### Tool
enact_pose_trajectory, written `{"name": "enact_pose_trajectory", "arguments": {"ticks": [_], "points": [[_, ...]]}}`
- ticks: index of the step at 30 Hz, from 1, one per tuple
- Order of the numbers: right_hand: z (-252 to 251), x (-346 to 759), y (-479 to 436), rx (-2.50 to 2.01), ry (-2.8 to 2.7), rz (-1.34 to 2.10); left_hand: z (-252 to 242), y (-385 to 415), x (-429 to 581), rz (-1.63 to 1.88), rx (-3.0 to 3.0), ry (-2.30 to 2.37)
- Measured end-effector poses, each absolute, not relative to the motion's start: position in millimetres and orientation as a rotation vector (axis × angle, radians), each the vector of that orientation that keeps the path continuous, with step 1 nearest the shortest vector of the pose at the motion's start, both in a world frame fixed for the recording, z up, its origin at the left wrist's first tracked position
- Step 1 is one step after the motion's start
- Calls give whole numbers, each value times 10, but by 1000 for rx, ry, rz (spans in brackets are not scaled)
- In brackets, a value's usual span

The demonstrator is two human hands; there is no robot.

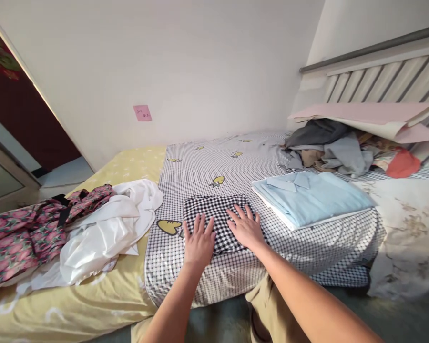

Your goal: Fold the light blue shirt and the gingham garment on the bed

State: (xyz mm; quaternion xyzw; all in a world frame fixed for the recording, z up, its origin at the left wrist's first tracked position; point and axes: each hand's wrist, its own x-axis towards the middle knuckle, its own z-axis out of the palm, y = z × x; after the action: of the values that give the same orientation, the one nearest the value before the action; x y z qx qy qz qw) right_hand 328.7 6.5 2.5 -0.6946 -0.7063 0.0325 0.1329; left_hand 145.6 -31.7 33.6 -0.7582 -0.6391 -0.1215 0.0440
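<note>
A black-and-white gingham garment [219,224], folded into a flat rectangle, lies on the bed near its front edge. My left hand [199,240] rests palm down on its left side, fingers spread. On its right part lies my right hand [246,227], also flat with the fingers apart. Neither hand grips anything. To the right sits a folded light blue shirt [314,195], collar facing up, on top of something white. Which kind of garment the gingham one is cannot be told from its fold.
A white satiny garment [107,228] and a floral garment [28,238] lie heaped on the yellow sheet [128,286] at left. At the back right, a pile of clothes [329,147] lies under pink sheets [364,114], beside a radiator [382,78]. A wall stands behind the bed.
</note>
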Motion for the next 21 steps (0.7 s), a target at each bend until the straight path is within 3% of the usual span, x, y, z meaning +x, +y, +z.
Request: {"name": "enact_pose_trajectory", "arguments": {"ticks": [4, 12, 21], "points": [[13, 3350, 28, -1911, -2027, 73, 62, -284, 1382, -301, -2214, -2187], [-449, 3829, -308, -1699, -1860, -104, 69, -247, 1367, -205, -2213, -2194], [-329, 3898, -354, -1620, -1436, 164, 101, -246, 1399, -155, -2157, -2191]]}}
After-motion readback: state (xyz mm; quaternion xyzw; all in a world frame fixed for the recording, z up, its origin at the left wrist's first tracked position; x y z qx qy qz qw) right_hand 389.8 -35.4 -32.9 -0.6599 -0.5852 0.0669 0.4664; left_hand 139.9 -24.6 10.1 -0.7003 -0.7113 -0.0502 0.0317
